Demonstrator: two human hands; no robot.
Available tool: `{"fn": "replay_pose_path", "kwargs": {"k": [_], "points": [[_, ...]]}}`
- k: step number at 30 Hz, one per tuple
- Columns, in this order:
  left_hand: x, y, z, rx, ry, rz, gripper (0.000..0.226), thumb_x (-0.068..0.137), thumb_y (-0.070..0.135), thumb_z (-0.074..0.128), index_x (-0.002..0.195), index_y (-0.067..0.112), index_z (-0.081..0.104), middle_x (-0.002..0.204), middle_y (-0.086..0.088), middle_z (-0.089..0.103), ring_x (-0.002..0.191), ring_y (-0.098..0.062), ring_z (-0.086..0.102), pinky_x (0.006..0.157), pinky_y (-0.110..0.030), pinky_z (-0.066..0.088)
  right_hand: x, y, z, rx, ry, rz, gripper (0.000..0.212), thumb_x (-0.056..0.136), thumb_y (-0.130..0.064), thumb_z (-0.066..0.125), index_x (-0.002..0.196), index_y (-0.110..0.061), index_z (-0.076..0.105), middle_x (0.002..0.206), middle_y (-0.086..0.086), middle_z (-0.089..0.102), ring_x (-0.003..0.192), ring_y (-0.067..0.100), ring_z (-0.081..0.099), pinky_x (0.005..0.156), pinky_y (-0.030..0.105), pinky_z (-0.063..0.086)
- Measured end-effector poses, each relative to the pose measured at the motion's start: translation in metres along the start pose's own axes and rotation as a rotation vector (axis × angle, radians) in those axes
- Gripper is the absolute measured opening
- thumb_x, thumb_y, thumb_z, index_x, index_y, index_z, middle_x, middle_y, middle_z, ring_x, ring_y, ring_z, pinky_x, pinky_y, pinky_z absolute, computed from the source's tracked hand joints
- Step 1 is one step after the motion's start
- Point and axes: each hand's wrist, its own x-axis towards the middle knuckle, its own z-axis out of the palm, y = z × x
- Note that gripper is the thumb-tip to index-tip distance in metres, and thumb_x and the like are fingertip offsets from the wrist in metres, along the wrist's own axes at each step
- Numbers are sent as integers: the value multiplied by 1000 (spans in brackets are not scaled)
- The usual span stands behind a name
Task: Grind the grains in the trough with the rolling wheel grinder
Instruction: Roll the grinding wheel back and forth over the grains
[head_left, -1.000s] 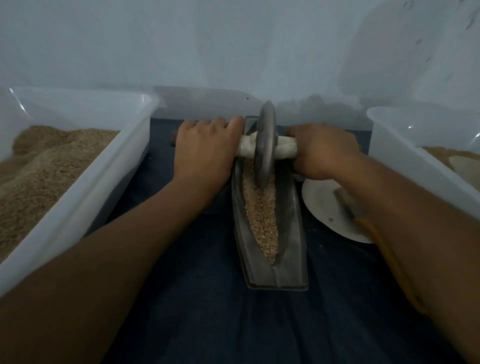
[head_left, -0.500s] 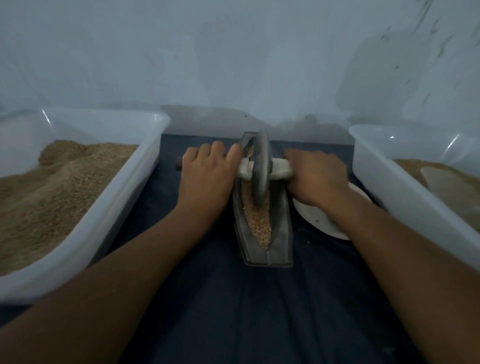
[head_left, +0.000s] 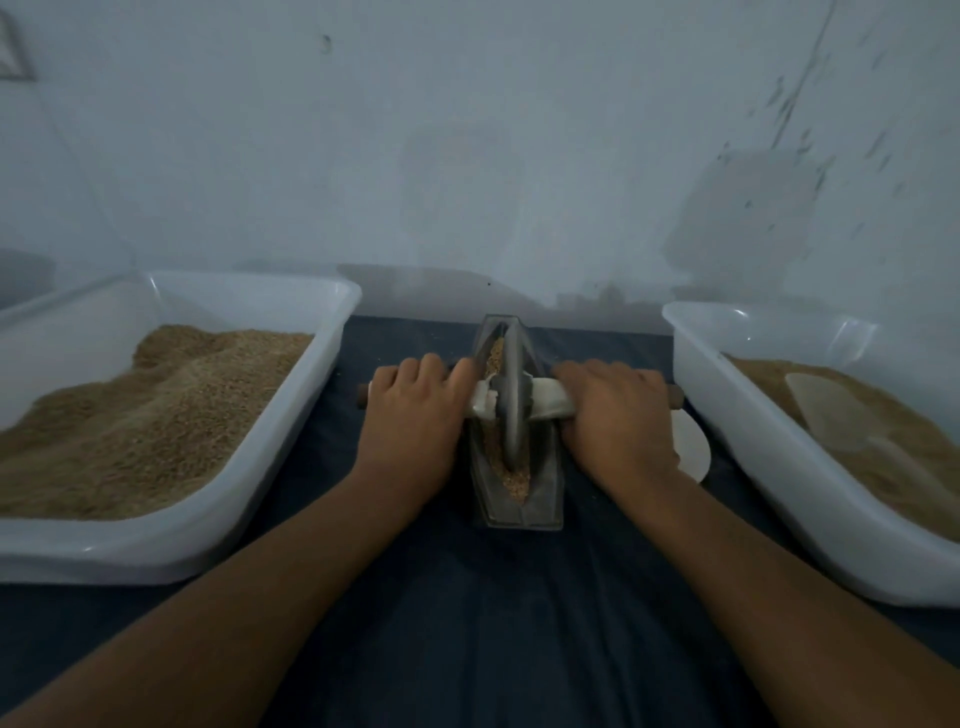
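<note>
While the wheel stands in the grain-filled trough mid-desk, the left hand at 9 o'clock and right hand at 3 o'clock each clench its handle.

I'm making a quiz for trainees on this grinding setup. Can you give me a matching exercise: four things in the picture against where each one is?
Things:
1. grinding wheel
2. left hand
3. white plate
4. flat scoop

Places:
A. lying on the grain in the right-hand tub
B. standing upright in the trough
C. on the cloth, between trough and right-hand tub
D. gripping the axle handle on the wheel's left side

Pairs: 1-B, 2-D, 3-C, 4-A
</note>
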Motion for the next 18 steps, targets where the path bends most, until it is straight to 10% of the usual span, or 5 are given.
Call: {"fn": "replay_pose_path", "kwargs": {"k": [12,18], "points": [[30,-6,18,80,-2,21,21,80,19,60,97,21,48,82,-2,55,73,-27,54,66,-35,23,24,10,25,-70,-113,-11,11,88,-29,57,98,-25,59,88,-4,63,79,23,60,65,34,26],[58,-11,40,97,-30,-10,21,85,23,64,92,22,44,78,0,57,68,-24,55,63,-35,27,66,17,30,-27,-419,38,17,80,-27,67,96,-31,61,92,1,64,80,27,59,62,32,33]]}}
